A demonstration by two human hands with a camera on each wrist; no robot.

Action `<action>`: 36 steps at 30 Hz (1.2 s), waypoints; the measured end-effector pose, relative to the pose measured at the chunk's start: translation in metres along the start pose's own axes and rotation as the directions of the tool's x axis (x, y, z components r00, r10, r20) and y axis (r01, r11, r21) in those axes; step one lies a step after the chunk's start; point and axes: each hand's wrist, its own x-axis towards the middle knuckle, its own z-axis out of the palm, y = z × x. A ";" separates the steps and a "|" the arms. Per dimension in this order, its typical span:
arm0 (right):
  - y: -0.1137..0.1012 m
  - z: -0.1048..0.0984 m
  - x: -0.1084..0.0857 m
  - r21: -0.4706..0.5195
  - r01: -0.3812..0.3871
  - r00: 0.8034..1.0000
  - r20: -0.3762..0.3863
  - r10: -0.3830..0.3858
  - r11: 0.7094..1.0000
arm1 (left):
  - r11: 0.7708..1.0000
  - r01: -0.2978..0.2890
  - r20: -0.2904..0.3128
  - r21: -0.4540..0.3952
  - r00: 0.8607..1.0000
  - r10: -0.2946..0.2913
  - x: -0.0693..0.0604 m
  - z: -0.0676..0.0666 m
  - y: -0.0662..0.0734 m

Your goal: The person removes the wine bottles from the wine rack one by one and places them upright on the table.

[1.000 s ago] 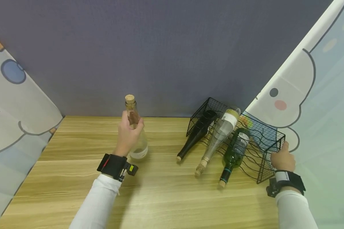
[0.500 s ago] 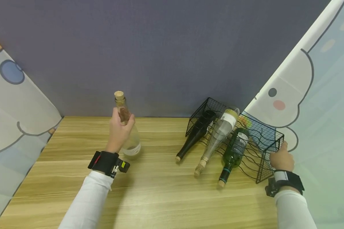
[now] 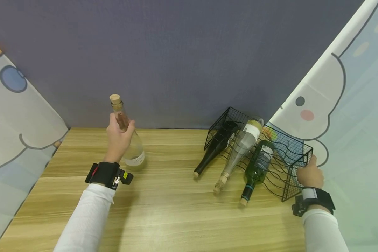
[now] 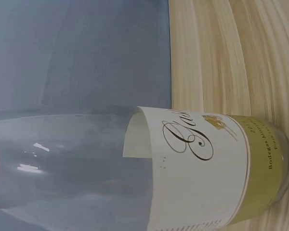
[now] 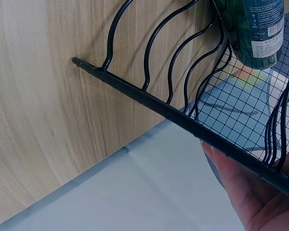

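My left hand (image 3: 118, 140) is wrapped round the neck of a clear corked bottle (image 3: 134, 148), which leans a little, its cork up at the top left. The left wrist view shows this bottle's white and yellow-green label (image 4: 202, 168); whether its base touches the table cannot be told. At the right end of a black wire rack (image 3: 297, 175), my right hand (image 3: 310, 175) grips the frame. Three corked bottles lie in the rack with necks towards me: a dark one (image 3: 218, 141), a clear one (image 3: 244, 141) and a green one (image 3: 258, 166).
A wooden table (image 3: 176, 217) spans the view, with a grey-blue panel (image 3: 176, 63) behind it. Printed cloth with cartoon shapes hangs at the left (image 3: 15, 122) and right (image 3: 321, 105). Curved wires of the rack stand beside the green bottle.
The left hand has carried the clear bottle leftward and slightly farther back, its top leaning more to the left. The right hand, the rack and its bottles have stayed put.
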 end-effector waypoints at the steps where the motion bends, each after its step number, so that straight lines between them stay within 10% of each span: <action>1: 0.000 -0.001 -0.001 0.001 0.001 1.000 -0.001 -0.001 1.000 | 1.000 0.008 0.000 0.002 1.000 -0.008 0.001 -0.002 -0.001; 36: -0.002 -0.001 -0.001 0.018 -0.019 1.000 0.015 0.019 1.000 | 0.989 0.115 -0.140 0.088 0.985 -0.102 0.033 -0.066 -0.031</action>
